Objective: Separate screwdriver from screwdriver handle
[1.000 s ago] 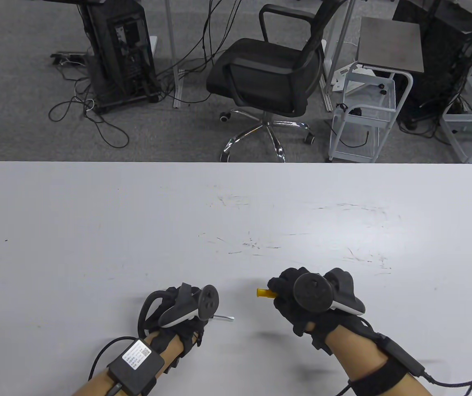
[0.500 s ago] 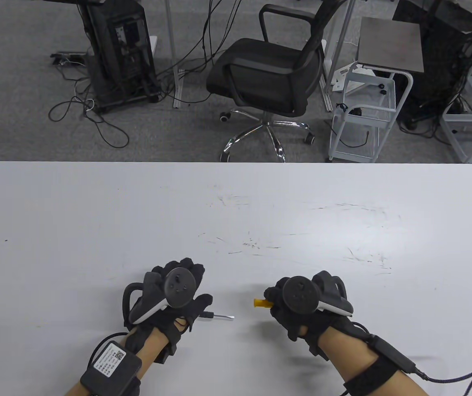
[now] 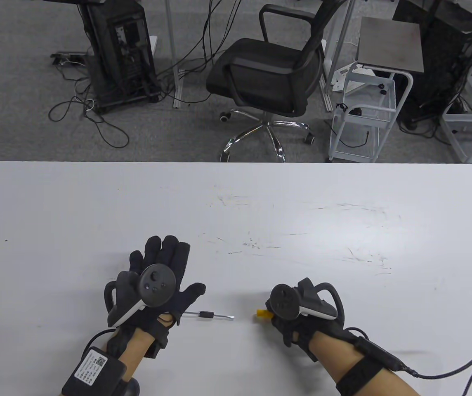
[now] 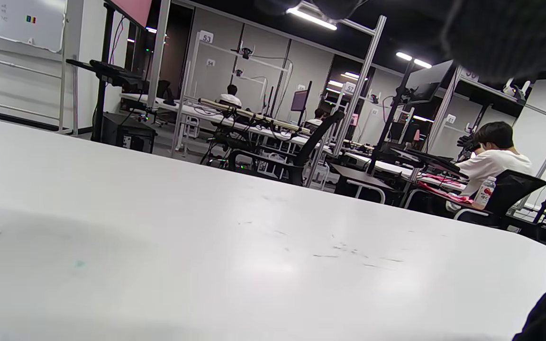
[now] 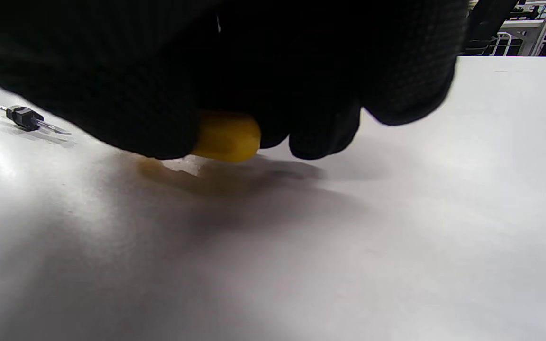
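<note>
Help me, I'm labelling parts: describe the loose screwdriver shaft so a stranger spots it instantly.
On the white table, look near its front edge, between the left hand and right hand. The screwdriver shaft lies flat there: a thin silver rod with a small black collar, unlike the yellow handle.

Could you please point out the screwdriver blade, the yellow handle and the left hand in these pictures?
screwdriver blade [image 3: 210,315], table view, on its black collar
yellow handle [image 5: 225,137], right wrist view, on its rounded end
left hand [image 3: 166,288], table view, on the glove's back
</note>
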A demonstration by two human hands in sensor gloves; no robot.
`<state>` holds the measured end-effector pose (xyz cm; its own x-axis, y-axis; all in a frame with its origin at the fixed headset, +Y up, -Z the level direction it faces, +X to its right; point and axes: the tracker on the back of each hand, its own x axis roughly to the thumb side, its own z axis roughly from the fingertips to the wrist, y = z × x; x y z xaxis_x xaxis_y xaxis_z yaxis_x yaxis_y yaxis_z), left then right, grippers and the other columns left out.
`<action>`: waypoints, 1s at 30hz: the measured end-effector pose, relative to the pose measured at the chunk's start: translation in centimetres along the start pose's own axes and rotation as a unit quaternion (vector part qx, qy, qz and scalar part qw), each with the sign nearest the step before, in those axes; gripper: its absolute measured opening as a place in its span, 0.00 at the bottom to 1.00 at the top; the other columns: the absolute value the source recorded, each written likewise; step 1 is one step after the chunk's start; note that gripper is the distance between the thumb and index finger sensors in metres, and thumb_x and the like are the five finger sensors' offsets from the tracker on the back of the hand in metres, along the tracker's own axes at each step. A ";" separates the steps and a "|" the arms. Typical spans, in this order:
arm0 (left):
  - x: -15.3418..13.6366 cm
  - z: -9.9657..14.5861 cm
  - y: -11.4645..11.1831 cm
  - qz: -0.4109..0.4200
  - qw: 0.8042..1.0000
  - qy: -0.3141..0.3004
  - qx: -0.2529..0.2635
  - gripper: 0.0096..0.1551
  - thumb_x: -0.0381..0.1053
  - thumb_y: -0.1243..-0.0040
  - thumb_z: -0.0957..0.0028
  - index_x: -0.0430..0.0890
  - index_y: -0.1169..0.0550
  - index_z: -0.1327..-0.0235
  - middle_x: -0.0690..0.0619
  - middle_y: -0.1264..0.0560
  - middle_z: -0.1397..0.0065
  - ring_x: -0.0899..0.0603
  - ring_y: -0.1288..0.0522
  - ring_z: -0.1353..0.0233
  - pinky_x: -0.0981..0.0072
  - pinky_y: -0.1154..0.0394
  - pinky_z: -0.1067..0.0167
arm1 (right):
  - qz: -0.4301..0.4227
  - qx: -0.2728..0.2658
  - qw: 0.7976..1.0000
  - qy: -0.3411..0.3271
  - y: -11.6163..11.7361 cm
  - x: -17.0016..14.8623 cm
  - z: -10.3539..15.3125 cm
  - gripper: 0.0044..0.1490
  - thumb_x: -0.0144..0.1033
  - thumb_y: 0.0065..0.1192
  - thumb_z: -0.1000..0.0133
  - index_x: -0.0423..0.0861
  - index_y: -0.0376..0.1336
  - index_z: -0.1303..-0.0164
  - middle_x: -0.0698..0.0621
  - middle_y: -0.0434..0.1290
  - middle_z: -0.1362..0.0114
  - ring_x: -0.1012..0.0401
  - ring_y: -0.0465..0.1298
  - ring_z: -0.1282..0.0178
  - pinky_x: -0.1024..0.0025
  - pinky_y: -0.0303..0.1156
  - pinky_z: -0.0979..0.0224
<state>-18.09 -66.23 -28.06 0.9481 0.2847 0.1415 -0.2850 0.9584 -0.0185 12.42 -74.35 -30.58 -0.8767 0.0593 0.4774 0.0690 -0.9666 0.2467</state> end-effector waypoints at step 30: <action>0.1 -0.1 -0.2 -0.007 1.000 0.000 -0.007 0.56 0.77 0.42 0.57 0.61 0.50 0.19 0.57 0.57 0.14 0.34 0.59 0.11 0.30 0.58 0.22 | -0.079 -0.227 0.971 -0.020 -7.2 -1.2 4.5 0.50 0.63 0.68 0.43 0.51 0.54 0.17 0.50 0.49 0.13 0.39 0.51 0.12 0.32 0.52 0.20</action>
<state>-17.89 -66.40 -28.12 0.9521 0.2713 0.1414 -0.2696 0.9625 -0.0309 15.12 -66.36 -29.11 -0.8392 0.2162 0.4989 -0.2891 -0.9546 -0.0725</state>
